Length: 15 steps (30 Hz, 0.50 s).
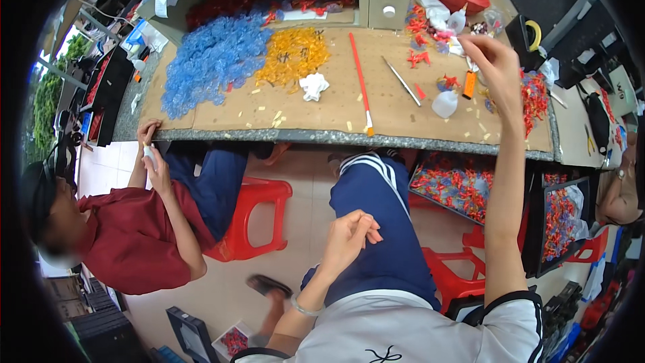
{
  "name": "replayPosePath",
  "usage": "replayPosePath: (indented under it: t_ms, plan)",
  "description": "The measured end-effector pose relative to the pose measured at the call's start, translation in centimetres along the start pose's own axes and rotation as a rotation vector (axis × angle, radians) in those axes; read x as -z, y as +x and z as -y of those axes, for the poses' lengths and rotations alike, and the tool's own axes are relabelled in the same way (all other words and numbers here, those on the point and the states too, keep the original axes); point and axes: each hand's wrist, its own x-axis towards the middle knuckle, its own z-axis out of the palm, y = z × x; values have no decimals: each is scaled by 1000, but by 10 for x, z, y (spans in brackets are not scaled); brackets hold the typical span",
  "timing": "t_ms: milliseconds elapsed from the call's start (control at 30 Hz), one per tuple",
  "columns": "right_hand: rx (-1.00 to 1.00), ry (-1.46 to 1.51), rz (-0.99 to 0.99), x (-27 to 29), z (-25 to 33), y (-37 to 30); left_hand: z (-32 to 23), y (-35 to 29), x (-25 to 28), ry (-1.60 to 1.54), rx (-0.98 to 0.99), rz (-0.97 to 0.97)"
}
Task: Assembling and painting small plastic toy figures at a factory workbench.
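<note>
My right hand (497, 70) is raised over the right side of the worktable, thumb and fingers pinched together. Whatever is between the fingertips is too small to make out. White crumpled tissue (455, 46) shows just below the fingertips. Nearby lie an orange tool or lighter (469, 85), a small translucent squeeze bottle (445, 103) and a red plastic figure (418, 59). Above my lap hangs my left hand (353, 238), its fingers curled together. Anything inside it is hidden.
The cardboard-topped table (269, 124) bears blue pieces (211, 60), yellow pieces (295, 54), a red-handled brush (361, 84) and a thin metal tool (402, 81). Beneath its edge sits a tray of red and blue pieces (453, 188). A seated co-worker (138, 238) is at left, beside a red stool (259, 222).
</note>
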Motion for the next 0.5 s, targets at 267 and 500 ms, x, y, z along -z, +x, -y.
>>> replayPosePath:
  t_ms: [267, 500]
  plan:
    - [-939, 18, 620, 83, -83, -195, 15, 7, -9, -42, 67, 6]
    - [-757, -549, 9, 106, -244, -324, 5, 7, -40, 28, 43, 121]
